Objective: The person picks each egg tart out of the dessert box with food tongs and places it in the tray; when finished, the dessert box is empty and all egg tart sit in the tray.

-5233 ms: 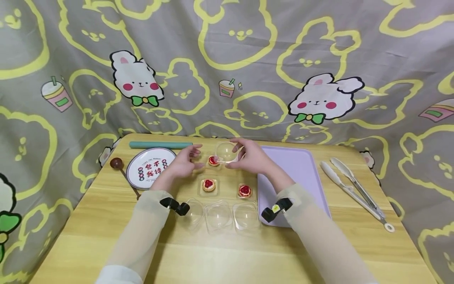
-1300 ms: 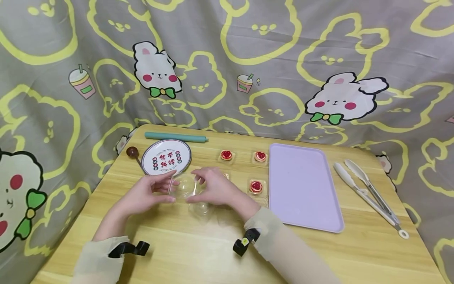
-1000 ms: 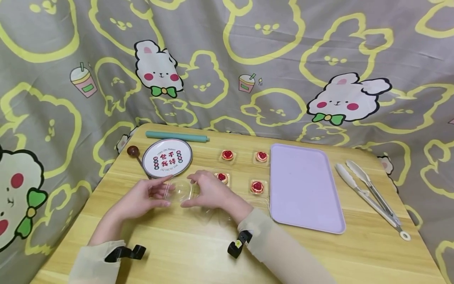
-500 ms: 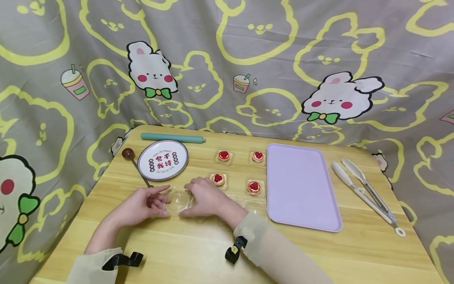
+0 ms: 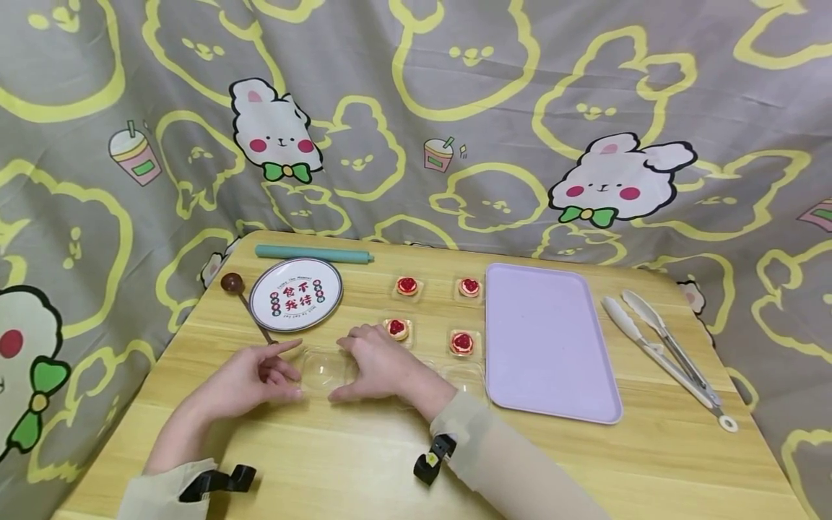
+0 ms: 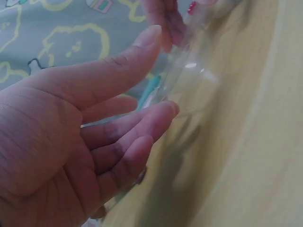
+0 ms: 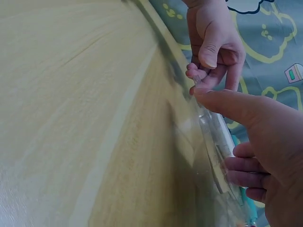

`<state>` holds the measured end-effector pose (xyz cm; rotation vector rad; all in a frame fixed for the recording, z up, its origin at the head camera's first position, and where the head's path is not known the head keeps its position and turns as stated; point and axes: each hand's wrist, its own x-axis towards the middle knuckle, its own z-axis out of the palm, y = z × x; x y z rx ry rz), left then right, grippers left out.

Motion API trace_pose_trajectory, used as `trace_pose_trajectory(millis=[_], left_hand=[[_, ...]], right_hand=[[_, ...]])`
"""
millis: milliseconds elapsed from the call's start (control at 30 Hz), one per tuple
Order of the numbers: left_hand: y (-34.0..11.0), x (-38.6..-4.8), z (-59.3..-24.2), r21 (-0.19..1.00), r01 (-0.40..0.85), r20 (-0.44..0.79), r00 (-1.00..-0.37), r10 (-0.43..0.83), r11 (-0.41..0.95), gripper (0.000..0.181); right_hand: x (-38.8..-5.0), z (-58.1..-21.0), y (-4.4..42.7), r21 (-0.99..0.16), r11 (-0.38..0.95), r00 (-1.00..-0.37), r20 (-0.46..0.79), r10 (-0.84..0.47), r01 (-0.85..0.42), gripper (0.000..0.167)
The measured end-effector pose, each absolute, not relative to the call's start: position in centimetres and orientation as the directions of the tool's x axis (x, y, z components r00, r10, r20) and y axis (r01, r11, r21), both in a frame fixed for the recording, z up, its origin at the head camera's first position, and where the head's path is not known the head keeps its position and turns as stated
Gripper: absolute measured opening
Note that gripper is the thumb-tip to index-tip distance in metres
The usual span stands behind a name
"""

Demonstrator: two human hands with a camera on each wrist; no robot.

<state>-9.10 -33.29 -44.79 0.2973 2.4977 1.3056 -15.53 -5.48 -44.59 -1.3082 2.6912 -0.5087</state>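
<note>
A clear plastic dome lid (image 5: 323, 370) lies on the wooden table at the left end of a row of similar clear lids (image 5: 464, 379). My right hand (image 5: 379, 365) spans its right side, thumb at the near edge and fingers at the far edge. Beside its left edge is my left hand (image 5: 245, 383), fingers loosely bent, with a small gap to the plastic in the left wrist view. Behind the row, several red-topped tarts (image 5: 462, 343) sit in clear square bases. My right hand and forearm partly hide the middle lids.
A lilac tray (image 5: 552, 339) lies to the right, with tongs (image 5: 669, 357) beyond it. At the back left are a white plate (image 5: 295, 295), a brown spoon (image 5: 232, 283) and a teal rod (image 5: 312, 253). A patterned curtain (image 5: 416, 130) hangs behind the table.
From near the back tarts, the lid has come forward and left, then down onto the table at the row's left end. In the last half second my left hand has drawn slightly away from it.
</note>
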Motion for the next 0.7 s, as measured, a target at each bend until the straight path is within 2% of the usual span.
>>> trace_pose_trajectory(millis=[200,367,533,700], left_hand=[[-33.4,-8.8,-43.7,0.762,0.085,-0.091,-0.967,0.236,0.642,0.086],[-32.7,-8.9,-43.0,0.726,0.143,0.019,-0.982,0.188,0.672,0.067],[-31.2,-9.4,-42.5,0.728,0.232,0.133,-0.971,0.199,0.645,0.047],[-29.3,-10.3,-41.9,0.758,0.285,0.169,-0.955,0.246,0.587,0.043]], right_hand=[[-15.6,-43.7,-4.5,-0.383,0.581,-0.644,0.048,-0.764,-0.718,0.096],[-16.1,-42.5,-2.9,-0.42,0.574,-0.653,0.063,-0.754,-0.703,0.09],[-16.7,-41.2,-0.4,-0.497,0.561,-0.681,0.086,-0.727,-0.662,0.085],[-17.3,-40.0,2.5,-0.559,0.55,-0.716,0.12,-0.688,-0.621,0.083]])
